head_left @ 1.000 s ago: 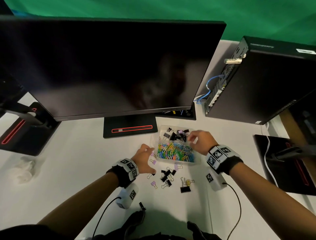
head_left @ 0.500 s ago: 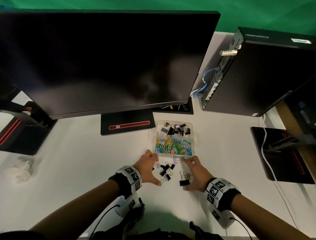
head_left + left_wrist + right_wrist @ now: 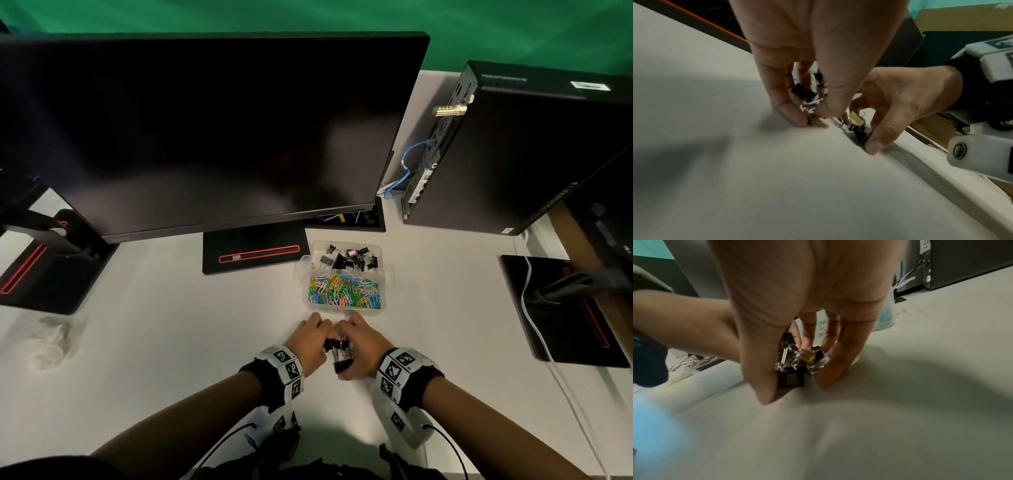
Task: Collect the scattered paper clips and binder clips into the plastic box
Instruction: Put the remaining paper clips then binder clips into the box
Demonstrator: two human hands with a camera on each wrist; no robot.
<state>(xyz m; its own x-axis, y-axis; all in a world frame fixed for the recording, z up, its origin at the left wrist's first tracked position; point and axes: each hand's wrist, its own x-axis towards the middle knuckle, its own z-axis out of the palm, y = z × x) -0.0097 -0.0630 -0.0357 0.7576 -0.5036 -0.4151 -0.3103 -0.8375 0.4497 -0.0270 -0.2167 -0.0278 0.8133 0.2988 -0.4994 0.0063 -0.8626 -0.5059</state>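
Note:
A clear plastic box (image 3: 385, 274) stands on the white desk just beyond my hands, with black binder clips in its far half and coloured paper clips (image 3: 344, 291) in its near half. My left hand (image 3: 310, 342) and right hand (image 3: 359, 349) are pressed together around a small heap of binder clips (image 3: 339, 356). The left wrist view shows my left fingers (image 3: 789, 113) pinching small black and silver clips (image 3: 803, 94). In the right wrist view my right thumb and fingers (image 3: 830, 374) close around black and gold binder clips (image 3: 793, 378) that still touch the desk.
A large dark monitor (image 3: 205, 130) on a black stand (image 3: 255, 253) rises behind the box. A black computer case (image 3: 520, 147) stands at the right with a blue cable. Black monitor bases lie at the far left (image 3: 41, 267) and right (image 3: 561, 308). Crumpled plastic (image 3: 48, 342) lies left.
My right hand came back from the box to the scattered clips. Both hands then swept inward and bunched the clips into one heap between them.

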